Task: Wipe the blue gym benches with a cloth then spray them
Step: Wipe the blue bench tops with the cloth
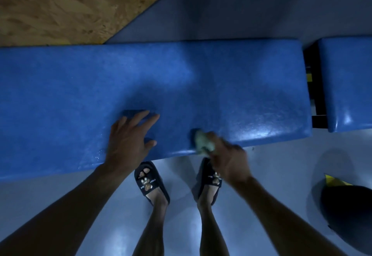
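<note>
A long blue padded bench point(221, 78) runs across the view from left to right. My left hand point(128, 141) lies flat on its near part, palm down and fingers spread, holding nothing. My right hand point(227, 159) is closed on a pale greenish cloth point(203, 141) and presses it against the bench's near edge; the hand is blurred. A second blue bench pad point(348, 82) sits at the right, separated from the first by a narrow gap. No spray bottle is in view.
A black frame with yellow marks point(311, 86) shows in the gap between the pads. My feet in dark slippers point(149, 183) stand on the glossy grey floor just under the bench. A dark rounded object point(346, 209) sits at lower right. Wood-patterned flooring point(60, 3) lies beyond.
</note>
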Demonstrator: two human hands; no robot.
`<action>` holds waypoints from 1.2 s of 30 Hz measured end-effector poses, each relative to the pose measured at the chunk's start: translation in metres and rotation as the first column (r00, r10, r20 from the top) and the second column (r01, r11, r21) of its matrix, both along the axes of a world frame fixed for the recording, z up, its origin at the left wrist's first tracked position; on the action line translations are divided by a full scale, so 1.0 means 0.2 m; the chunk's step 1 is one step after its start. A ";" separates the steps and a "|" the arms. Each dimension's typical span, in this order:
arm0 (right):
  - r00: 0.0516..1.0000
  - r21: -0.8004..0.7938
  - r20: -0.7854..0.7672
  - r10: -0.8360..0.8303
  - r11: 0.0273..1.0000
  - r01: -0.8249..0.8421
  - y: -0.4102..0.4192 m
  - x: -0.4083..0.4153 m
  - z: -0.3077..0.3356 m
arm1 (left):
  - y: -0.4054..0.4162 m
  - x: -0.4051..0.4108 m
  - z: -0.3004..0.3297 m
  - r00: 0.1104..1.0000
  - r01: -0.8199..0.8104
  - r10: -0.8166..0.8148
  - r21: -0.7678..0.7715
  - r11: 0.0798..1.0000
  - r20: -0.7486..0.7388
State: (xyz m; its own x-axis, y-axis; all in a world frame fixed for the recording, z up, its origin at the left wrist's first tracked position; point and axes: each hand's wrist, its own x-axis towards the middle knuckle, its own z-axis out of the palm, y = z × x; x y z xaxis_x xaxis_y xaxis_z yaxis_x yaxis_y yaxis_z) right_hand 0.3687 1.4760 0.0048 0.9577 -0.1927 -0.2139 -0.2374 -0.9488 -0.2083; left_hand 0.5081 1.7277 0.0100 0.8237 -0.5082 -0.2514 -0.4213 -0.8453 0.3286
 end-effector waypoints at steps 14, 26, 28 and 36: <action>0.987 0.191 0.000 -0.159 0.969 0.156 0.43 0.09 0.01 | 0.19 0.15 -0.03 0.998 -0.044 0.040 0.101 0.994 0.039; 0.808 -0.117 0.005 -0.589 0.802 0.585 -0.20 0.26 0.01 | 0.19 0.17 -0.03 0.999 -0.043 0.038 0.130 0.991 0.037; 0.871 -0.020 0.043 -0.489 0.871 0.490 0.10 0.28 -0.06 | 0.19 0.17 -0.03 0.999 -0.043 0.039 0.129 0.991 0.033; 0.987 -0.075 -0.005 0.162 0.984 -0.162 0.10 0.35 0.00 | 0.18 0.19 -0.03 0.999 -0.045 0.041 0.167 0.985 0.028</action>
